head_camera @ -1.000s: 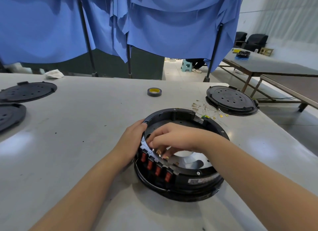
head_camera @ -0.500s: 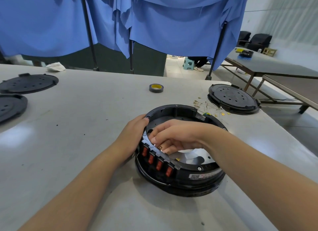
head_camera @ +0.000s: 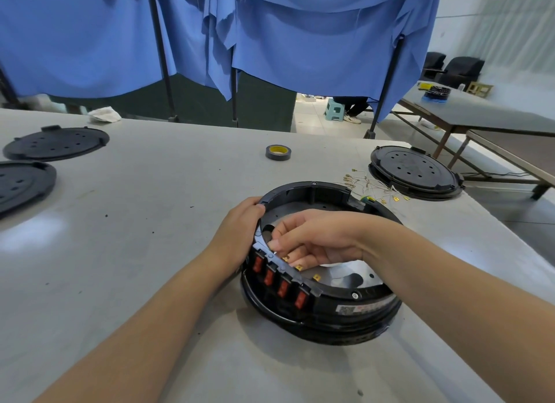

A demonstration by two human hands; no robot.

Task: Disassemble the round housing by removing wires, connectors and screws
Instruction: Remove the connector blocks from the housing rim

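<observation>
I see two bare forearms, no sleeves on them. The left hand (head_camera: 238, 231) and right hand (head_camera: 315, 237) wear no gloves, rings or watch.

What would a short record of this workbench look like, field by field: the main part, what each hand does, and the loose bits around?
main part: round housing, black, four red switches on its near wall
left hand: grips the housing's left rim
right hand: reaches inside behind the switches; whether its fingers pinch a connector cannot be told
removed bits: thin wires with yellow connectors behind the housing
also on table: tape roll, three black round covers
</observation>
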